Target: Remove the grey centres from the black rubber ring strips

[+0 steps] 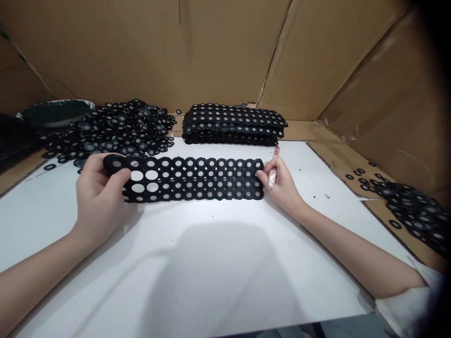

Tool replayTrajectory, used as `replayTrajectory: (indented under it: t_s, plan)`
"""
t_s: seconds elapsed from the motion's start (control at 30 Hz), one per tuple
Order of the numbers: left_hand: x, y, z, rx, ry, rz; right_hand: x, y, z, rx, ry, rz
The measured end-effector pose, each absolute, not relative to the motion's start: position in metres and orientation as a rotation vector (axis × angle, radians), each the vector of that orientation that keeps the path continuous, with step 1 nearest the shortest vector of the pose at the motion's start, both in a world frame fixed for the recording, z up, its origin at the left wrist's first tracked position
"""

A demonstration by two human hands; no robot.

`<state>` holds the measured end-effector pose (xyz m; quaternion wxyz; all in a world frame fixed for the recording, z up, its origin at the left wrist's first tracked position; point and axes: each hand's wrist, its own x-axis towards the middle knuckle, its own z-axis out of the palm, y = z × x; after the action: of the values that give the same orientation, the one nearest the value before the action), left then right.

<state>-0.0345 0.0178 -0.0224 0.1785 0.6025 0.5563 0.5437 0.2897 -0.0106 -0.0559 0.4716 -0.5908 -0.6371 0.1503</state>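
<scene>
A black rubber strip of joined rings (200, 180), with several rows of round holes, is stretched level above the white tabletop. My left hand (100, 197) pinches its left end, thumb in front. Near that end a few holes are larger and show the white surface behind. My right hand (278, 183) grips the right end between thumb and fingers. Tucked in the same hand is a slim tool with a shiny wrapped handle (271, 179); its reddish tip pokes out above the fingers, and its kind is unclear. Beyond the strip lies a stack of similar black strips (234, 123).
A heap of loose black rings (123, 126) lies at the back left, beside a white-rimmed bowl (56, 112) with dark contents. More black pieces (416, 211) are piled at the right on cardboard. Cardboard walls (218, 56) enclose the white table (211, 272). Small black scraps dot it.
</scene>
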Motion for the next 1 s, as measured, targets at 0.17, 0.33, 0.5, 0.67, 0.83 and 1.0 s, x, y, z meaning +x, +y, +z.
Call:
replayTrajectory:
  t_s: [0.17, 0.33, 0.5, 0.67, 0.83, 1.0]
  plan:
    - [-0.034, 0.024, -0.027, 1.694, 1.477, 1.644, 0.291, -0.01, -0.057, -1.423, -1.529, 0.342]
    - [-0.036, 0.03, -0.033, 1.669, 1.448, 1.636, 0.291, -0.012, -0.055, -1.428, -1.509, 0.35]
    - [-0.037, 0.032, -0.036, 1.644, 1.503, 1.541, 0.291, -0.013, -0.054, -1.434, -1.509, 0.34]
    - [-0.038, 0.033, -0.038, 1.677, 1.492, 1.497, 0.291, -0.013, -0.054, -1.439, -1.499, 0.35]
    - [-0.037, 0.033, -0.036, 1.675, 1.52, 1.483, 0.29, -0.013, -0.053, -1.446, -1.494, 0.342]
    - [-0.038, 0.031, -0.035, 1.693, 1.51, 1.488, 0.29, -0.014, -0.053, -1.455, -1.497, 0.348]
